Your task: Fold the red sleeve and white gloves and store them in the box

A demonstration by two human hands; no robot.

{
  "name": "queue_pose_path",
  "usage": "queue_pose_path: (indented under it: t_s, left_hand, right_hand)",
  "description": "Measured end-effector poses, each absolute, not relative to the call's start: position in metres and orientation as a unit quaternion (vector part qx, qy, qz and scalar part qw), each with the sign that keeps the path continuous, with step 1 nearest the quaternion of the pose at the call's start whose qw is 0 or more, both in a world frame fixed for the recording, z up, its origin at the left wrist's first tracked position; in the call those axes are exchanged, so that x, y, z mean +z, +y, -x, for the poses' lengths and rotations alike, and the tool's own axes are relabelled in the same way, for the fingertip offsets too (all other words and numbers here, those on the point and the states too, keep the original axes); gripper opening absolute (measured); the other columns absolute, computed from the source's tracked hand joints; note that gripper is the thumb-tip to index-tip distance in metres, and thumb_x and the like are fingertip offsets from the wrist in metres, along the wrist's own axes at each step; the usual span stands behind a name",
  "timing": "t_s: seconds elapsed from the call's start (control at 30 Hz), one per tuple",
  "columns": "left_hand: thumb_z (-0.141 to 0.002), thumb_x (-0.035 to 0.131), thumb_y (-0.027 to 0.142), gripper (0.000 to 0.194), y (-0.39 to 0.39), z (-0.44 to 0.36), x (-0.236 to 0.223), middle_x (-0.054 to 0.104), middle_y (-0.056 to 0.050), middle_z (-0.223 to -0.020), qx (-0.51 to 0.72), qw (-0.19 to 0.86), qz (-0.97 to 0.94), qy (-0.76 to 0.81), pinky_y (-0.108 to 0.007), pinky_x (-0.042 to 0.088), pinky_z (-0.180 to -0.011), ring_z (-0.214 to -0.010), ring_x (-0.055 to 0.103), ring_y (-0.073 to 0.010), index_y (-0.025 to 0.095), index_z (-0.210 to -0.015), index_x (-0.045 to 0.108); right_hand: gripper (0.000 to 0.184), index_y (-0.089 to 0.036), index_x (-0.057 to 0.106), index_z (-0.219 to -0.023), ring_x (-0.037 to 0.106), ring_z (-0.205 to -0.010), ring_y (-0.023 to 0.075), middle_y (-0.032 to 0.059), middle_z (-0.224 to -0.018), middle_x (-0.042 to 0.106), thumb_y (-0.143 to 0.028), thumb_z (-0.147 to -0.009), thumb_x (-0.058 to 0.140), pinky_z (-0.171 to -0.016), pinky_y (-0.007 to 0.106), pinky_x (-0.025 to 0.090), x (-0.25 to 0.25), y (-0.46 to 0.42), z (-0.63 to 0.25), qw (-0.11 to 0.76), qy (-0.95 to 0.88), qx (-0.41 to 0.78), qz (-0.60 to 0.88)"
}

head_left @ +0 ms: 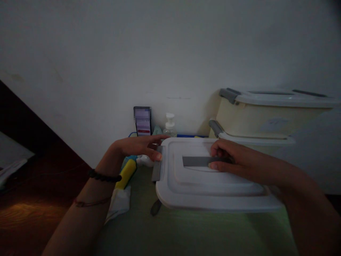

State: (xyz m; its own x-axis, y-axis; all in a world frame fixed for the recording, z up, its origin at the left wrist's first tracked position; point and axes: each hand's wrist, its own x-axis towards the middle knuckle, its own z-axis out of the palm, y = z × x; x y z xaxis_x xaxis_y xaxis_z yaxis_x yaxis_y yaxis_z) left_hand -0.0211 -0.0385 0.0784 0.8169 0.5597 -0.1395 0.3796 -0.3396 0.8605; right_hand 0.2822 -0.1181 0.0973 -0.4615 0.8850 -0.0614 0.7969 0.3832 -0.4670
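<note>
A white plastic lid (170,192) with rounded corners lies in front of me, a grey handle (194,161) set in its middle. My right hand (226,156) is closed on that handle, thumb on the near side and bent fingers on the far side. At the lid's left end is a grey latch (156,172). My left hand (144,146) holds this end, its thumb on the latch and its fingers reaching over the far left corner. Whatever is under the lid is mostly hidden.
Two lidded cream storage boxes (255,119) are stacked at the right by the wall. Behind the lid stand a phone (143,122) and a clear pump bottle (169,129). A yellow item (128,174) and white cloth-like material (119,202) lie left on the green tabletop (170,234).
</note>
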Motion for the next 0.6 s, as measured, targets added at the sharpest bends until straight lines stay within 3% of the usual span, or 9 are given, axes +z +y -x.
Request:
queue_pose_path:
  t_s: [0.1,0.33,0.6]
  left_hand:
    - [-0.076,0.066,0.038,0.072,-0.040,0.017,0.080,0.043,-0.010,-0.140,0.081,0.517,-0.795,0.307,-0.036,0.038,-0.098,-0.124,0.043,-0.0276,0.020,-0.137,0.034]
    - [-0.079,0.062,0.043,0.074,-0.044,0.007,0.081,0.042,-0.009,-0.141,0.085,0.500,-0.807,0.301,-0.035,0.027,-0.106,-0.130,0.034,-0.0272,0.018,-0.140,0.028]
    - [-0.081,0.059,0.044,0.069,-0.042,0.010,0.081,0.040,-0.007,-0.143,0.074,0.476,-0.821,0.306,-0.033,0.031,-0.103,-0.130,0.035,-0.0265,0.022,-0.140,0.029]
  right_hand:
    - [0.024,-0.021,0.048,-0.083,0.049,-0.068,0.0152,0.0012,-0.078,0.054,-0.045,-0.083,0.054,-0.058,0.026,0.037,0.097,-0.118,-0.282,0.099,-0.826,0.221,0.509]
    - [0.025,-0.021,0.047,-0.083,0.049,-0.068,0.0154,0.0010,-0.079,0.053,-0.046,-0.083,0.053,-0.059,0.027,0.036,0.096,-0.118,-0.282,0.098,-0.828,0.213,0.509]
    - [0.026,-0.021,0.048,-0.081,0.049,-0.067,0.0152,0.0012,-0.076,0.054,-0.046,-0.083,0.052,-0.059,0.026,0.036,0.098,-0.118,-0.282,0.107,-0.831,0.218,0.501]
